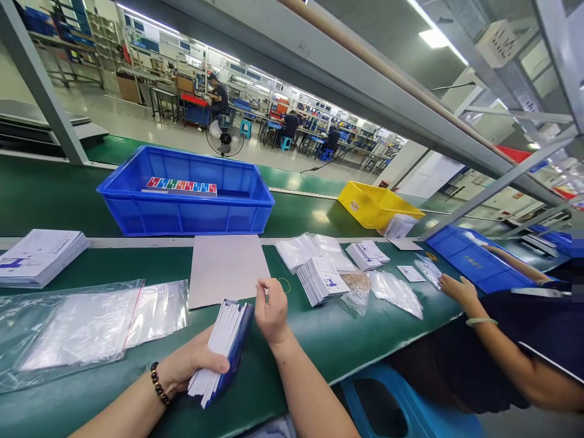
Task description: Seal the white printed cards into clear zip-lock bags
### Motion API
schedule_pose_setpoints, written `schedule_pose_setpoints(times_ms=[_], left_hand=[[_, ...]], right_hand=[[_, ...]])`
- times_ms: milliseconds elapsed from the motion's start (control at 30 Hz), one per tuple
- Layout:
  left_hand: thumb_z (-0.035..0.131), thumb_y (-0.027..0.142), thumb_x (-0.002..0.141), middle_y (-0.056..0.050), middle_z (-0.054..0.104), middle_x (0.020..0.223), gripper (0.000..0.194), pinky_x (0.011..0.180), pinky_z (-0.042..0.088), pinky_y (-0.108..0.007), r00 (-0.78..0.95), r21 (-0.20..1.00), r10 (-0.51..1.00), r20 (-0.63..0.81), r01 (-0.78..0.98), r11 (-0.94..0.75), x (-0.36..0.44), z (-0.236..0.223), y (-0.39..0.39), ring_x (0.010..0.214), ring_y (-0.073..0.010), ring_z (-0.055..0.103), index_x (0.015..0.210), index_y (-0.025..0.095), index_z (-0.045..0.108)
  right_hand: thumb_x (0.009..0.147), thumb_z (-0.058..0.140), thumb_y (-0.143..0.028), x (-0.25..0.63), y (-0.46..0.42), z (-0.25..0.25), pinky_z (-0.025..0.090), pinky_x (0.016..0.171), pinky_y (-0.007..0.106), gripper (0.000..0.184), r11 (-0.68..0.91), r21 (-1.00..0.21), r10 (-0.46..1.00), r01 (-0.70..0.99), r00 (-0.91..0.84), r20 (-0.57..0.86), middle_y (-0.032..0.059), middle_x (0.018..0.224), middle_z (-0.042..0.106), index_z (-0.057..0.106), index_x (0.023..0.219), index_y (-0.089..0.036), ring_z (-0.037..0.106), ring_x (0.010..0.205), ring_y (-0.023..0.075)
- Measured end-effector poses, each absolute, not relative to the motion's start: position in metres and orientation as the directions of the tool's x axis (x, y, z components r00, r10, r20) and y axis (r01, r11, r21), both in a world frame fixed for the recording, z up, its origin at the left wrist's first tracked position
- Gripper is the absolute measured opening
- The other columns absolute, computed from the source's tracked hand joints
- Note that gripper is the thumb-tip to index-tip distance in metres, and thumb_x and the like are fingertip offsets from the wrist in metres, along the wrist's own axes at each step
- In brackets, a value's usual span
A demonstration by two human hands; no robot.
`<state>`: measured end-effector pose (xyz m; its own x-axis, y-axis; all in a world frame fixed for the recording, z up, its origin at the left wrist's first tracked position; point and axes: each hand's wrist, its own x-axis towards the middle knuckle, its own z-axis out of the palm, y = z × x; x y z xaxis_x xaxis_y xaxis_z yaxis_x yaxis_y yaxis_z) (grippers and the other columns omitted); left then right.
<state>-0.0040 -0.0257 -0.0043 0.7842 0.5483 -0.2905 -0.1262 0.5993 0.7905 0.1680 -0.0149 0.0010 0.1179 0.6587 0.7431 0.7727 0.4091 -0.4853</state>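
Bundle of thin white-edged pieces [219, 340], dark blue along one side: one, grasped by your left hand [196, 362], thumb across the near face, the fingers behind mostly hidden. Condition: tilted, ends uneven, several edges stepping out past the others just below your left thumb. Likely fault: shedding; with so ragged a lower end, any slackening of that thumb could let the loose middle pieces slide down. Second likely fault: creasing, if you squeeze harder on pieces that sit out of line. Right hand [272, 313]: one, raised just beside the top of the bundle, fingers curled in, thumb close to the forefinger; whether they pinch anything, you cannot tell from here. Thin yellow loop [289, 283]: one, just beyond and to the right of your right fingertips; held or lying loose is unclear. Risk: if pinched, it could spring away or bite into the outer edges under uneven pull; if loose, your knuckles could brush it aside. Pale flat sheet [228, 271]: one, lying beyond your left fingers, its right edge close to your right fingertips; a careless sweep of the wrist might shift it. Clear plastic bags [82, 328]: several, left of your left fingers; slick-looking, apt to slide if your forearm catches them. Fanned card stack [319, 281]: one, right of your right fingers, leaning unevenly; an outward elbow or knuckle might spread it further.
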Motion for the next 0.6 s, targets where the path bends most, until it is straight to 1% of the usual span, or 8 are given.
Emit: schedule_pose_setpoints(times_ms=[133,233,367,467,533,600], left_hand=[[0.078,0.031,0.046,-0.006,0.061,0.083,0.066,0.064,0.041,-0.030,0.853,0.761,0.469,-0.230,-0.143,0.633,-0.005,-0.004,-0.028,0.075,-0.0203,0.055,0.105,0.015,0.052],[0.078,0.030,0.044,-0.006,0.059,0.088,0.073,0.064,0.041,-0.030,0.896,0.750,0.403,-0.189,-0.133,0.648,-0.006,-0.005,-0.028,0.080,-0.0218,0.054,0.110,0.017,0.050],[0.080,0.024,0.038,-0.002,0.055,0.096,0.083,0.071,0.039,-0.028,0.920,0.804,0.368,-0.137,-0.114,0.584,-0.004,-0.006,-0.029,0.090,-0.0216,0.048,0.113,0.021,0.047],[0.082,0.027,0.036,-0.001,0.054,0.095,0.083,0.074,0.037,-0.029,0.925,0.823,0.350,-0.149,-0.079,0.562,-0.003,-0.006,-0.029,0.091,-0.0220,0.047,0.111,0.020,0.048],[0.082,0.031,0.036,-0.002,0.054,0.095,0.083,0.073,0.038,-0.030,0.926,0.836,0.343,-0.155,-0.062,0.545,-0.004,-0.006,-0.029,0.090,-0.0224,0.048,0.111,0.020,0.048],[0.082,0.034,0.037,-0.002,0.055,0.097,0.086,0.075,0.038,-0.030,0.927,0.870,0.351,-0.132,-0.061,0.490,-0.006,-0.007,-0.027,0.092,-0.0232,0.048,0.114,0.020,0.047]], right_hand=[[0.085,0.039,-0.016,0.175,-0.014,0.010,0.047,0.070,0.032,0.016,0.349,-0.532,0.711,0.772,0.153,0.687,0.0073,0.082,0.060,0.052,0.094,-0.019,0.057,0.079,0.0181],[0.085,0.041,-0.017,0.180,-0.014,0.018,0.047,0.071,0.031,0.015,0.331,-0.563,0.763,0.757,0.136,0.632,0.0070,0.083,0.061,0.053,0.094,-0.019,0.058,0.079,0.0177],[0.083,0.042,-0.016,0.183,-0.014,0.029,0.047,0.067,0.030,0.014,0.426,-0.515,0.775,0.744,-0.006,0.633,0.0054,0.080,0.061,0.054,0.091,-0.020,0.058,0.074,0.0164],[0.083,0.042,-0.017,0.189,-0.011,0.037,0.047,0.066,0.030,0.015,0.482,-0.481,0.764,0.732,-0.081,0.641,0.0042,0.078,0.061,0.055,0.088,-0.021,0.058,0.072,0.0163],[0.083,0.042,-0.019,0.199,-0.006,0.042,0.046,0.070,0.032,0.016,0.448,-0.477,0.765,0.757,-0.048,0.643,0.0048,0.080,0.062,0.057,0.088,-0.022,0.058,0.075,0.0173],[0.081,0.043,-0.020,0.215,0.001,0.048,0.045,0.074,0.035,0.016,0.319,-0.494,0.811,0.809,0.037,0.584,0.0061,0.084,0.062,0.058,0.088,-0.021,0.058,0.079,0.0190]])
